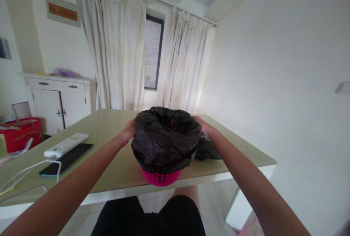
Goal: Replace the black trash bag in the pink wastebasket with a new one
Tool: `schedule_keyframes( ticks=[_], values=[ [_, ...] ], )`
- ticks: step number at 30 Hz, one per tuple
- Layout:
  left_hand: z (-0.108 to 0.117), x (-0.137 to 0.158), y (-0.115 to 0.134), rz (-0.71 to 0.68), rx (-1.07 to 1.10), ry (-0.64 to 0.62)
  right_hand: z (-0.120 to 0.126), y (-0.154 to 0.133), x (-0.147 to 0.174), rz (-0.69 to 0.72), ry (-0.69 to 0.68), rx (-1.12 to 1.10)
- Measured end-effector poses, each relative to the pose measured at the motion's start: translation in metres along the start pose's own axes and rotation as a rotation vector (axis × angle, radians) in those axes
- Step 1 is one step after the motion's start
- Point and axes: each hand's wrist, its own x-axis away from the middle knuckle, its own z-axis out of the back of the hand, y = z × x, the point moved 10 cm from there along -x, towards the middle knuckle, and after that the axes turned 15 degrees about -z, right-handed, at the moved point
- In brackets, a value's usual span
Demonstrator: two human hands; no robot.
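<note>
A pink plastic basket [162, 178] stands near the front edge of the pale green table [115, 119]. A black plastic bag [164, 139] lines it and folds down over its rim. My left hand [128, 132] grips the bag's edge on the left side of the rim. My right hand [202, 124] holds the bag's edge on the right side, its fingers partly hidden behind the plastic. A loose part of black bag [206, 150] lies on the table to the right of the basket.
A white power bank [66, 144] with a white cable [24, 172] rests on a dark phone [67, 158] at the table's left. A white cabinet [58, 101] and red bag [20, 132] stand at the left; curtains [123, 53] hang behind.
</note>
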Motion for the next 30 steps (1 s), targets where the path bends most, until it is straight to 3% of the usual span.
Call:
schedule_keyframes(
  ticks=[2,4,5,7,9,10,12,15,18,22,24,26,28,30],
  values=[
    [0.024,0.003,0.029,-0.121,-0.12,0.118,0.005,-0.004,0.014,0.141,0.099,0.068],
    [0.034,0.009,0.076,-0.318,-0.236,0.146,0.013,0.0,0.028,0.196,0.217,0.008],
    [0.025,0.013,0.103,-0.438,-0.274,0.06,0.016,0.006,0.034,0.203,0.271,-0.07],
    [-0.016,0.032,0.15,-0.677,-0.336,-0.296,0.021,0.02,0.05,0.223,0.395,-0.245],
    [-0.058,0.06,0.174,-0.873,-0.501,-0.626,0.023,0.034,0.07,0.256,0.551,-0.366],
    [-0.071,0.07,0.177,-0.936,-0.606,-0.716,0.023,0.042,0.08,0.274,0.616,-0.406],
    [-0.087,0.076,0.172,-1.03,-0.821,-0.751,0.016,0.053,0.091,0.294,0.658,-0.445],
    [-0.093,0.068,0.161,-1.155,-1.042,-0.614,-0.005,0.057,0.085,0.294,0.525,-0.36],
    [-0.093,0.049,0.149,-1.152,-1.168,-0.536,-0.018,0.059,0.069,0.258,0.428,-0.254],
    [-0.079,0.047,0.148,-1.115,-1.14,-0.425,-0.012,0.073,0.078,0.21,0.559,-0.197],
    [-0.057,0.079,0.144,-1.176,-1.07,-0.319,-0.009,0.079,0.106,0.25,0.651,-0.083],
    [-0.029,0.132,0.12,-1.221,-1.03,-0.271,-0.013,0.09,0.141,0.304,0.675,0.1],
    [0.001,0.196,0.078,-1.182,-1.017,-0.306,-0.024,0.119,0.173,0.285,0.573,0.306],
    [0.029,0.262,0.038,-1.141,-1.025,-0.374,-0.04,0.173,0.199,0.152,0.382,0.433]
  ],
)
